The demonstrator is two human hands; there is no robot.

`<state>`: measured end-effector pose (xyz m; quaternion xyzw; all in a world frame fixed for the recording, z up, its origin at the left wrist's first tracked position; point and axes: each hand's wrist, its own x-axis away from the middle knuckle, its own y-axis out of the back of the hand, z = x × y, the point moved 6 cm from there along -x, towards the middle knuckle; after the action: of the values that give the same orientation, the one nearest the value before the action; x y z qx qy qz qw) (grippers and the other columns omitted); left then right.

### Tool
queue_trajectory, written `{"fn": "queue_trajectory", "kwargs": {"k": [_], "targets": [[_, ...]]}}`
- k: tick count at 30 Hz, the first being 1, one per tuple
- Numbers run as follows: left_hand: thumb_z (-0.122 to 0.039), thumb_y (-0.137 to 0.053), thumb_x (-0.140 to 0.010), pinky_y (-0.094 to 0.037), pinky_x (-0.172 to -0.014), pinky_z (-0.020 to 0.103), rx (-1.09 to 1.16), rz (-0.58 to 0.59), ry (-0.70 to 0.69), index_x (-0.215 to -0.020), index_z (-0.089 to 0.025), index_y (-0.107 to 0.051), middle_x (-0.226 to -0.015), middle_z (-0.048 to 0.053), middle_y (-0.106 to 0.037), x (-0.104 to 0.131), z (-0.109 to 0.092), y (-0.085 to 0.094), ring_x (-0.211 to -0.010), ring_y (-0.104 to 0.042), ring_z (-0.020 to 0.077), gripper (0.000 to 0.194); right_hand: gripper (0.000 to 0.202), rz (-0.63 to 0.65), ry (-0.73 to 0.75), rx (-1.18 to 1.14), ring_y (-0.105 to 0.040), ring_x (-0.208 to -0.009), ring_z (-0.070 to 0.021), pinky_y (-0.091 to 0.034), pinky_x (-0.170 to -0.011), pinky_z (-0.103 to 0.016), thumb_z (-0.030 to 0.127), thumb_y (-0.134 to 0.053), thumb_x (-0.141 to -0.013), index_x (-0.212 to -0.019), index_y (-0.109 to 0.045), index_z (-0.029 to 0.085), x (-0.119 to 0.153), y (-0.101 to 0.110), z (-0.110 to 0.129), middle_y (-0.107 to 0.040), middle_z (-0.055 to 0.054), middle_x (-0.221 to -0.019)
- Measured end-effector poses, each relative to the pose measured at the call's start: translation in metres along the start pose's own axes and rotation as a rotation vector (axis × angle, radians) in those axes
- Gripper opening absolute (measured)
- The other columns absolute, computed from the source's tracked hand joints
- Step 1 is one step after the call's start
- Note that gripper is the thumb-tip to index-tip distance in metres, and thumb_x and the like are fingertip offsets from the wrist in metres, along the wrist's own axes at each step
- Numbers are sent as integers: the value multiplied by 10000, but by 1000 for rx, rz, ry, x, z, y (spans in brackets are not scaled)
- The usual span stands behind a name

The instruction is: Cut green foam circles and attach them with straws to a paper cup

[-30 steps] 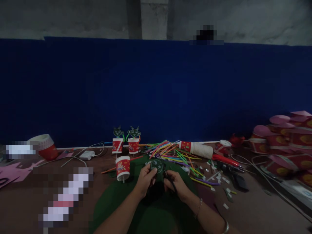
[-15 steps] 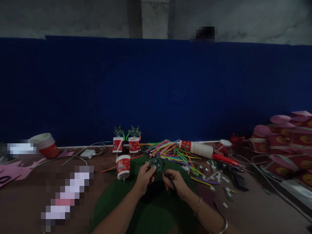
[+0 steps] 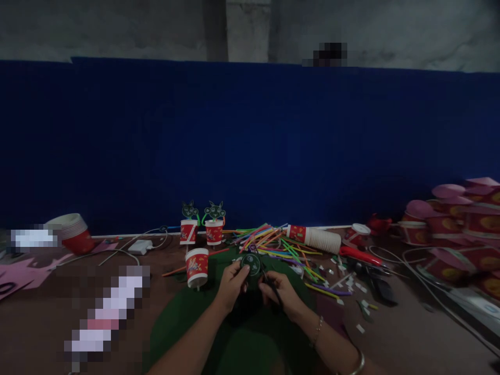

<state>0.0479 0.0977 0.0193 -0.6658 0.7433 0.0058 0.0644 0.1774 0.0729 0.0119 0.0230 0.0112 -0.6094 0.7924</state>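
Observation:
My left hand (image 3: 233, 284) pinches a dark green round paper piece (image 3: 250, 264) with pale markings, held over a dark green sheet (image 3: 183, 323). In my right hand (image 3: 279, 291) is a pair of dark scissors (image 3: 264, 272), its blades at the right edge of the piece. A red cup (image 3: 197, 267) stands left of my hands. Behind it are two red cups, the left one (image 3: 188, 232) and the right one (image 3: 214, 233), each topped by a green animal-face cutout with bent coloured arms.
Coloured sticks (image 3: 269, 240) lie beyond my hands, beside a toppled stack of cups (image 3: 322, 240). White scraps, a red tool (image 3: 361, 256) and cables are on the right, with piled red cups (image 3: 445, 226) farther off. Nested cups (image 3: 76, 234) and pink paper (image 3: 23, 273) lie left.
The round piece has turned slightly between my left fingers. Both hands have otherwise barely moved.

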Motion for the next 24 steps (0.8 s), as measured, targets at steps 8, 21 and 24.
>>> {"fn": "queue_trajectory", "kwargs": {"k": [8, 21, 24], "targets": [[-444, -612, -694, -252, -352, 169, -20, -17, 13, -611, -154, -518, -411, -70, -425, 2, -6, 1, -340, -378, 50, 316, 318, -16, 11, 27, -379, -342, -63, -297, -362, -184, 459, -632, -658, -670, -541, 154, -1, 1, -1, -443, 73, -392], [-482, -657, -640, -274, -327, 163, 56, -144, 49, -539, -168, -441, -396, -93, -339, 1, -4, 8, -330, -333, 41, 394, 343, 0, -44, 16, -369, -311, -62, -287, -335, -178, 478, -629, -653, -698, -540, 150, 0, -2, -3, -436, 80, -365], [-463, -642, -662, -284, -335, 161, 1, -118, 7, -557, -158, -477, -439, -79, -387, 2, -8, 7, -355, -359, 42, 362, 345, 13, -26, -1, -403, -342, -69, -319, -370, -186, 468, -633, -656, -738, -560, 140, 0, -1, -4, -472, 67, -394]]}}
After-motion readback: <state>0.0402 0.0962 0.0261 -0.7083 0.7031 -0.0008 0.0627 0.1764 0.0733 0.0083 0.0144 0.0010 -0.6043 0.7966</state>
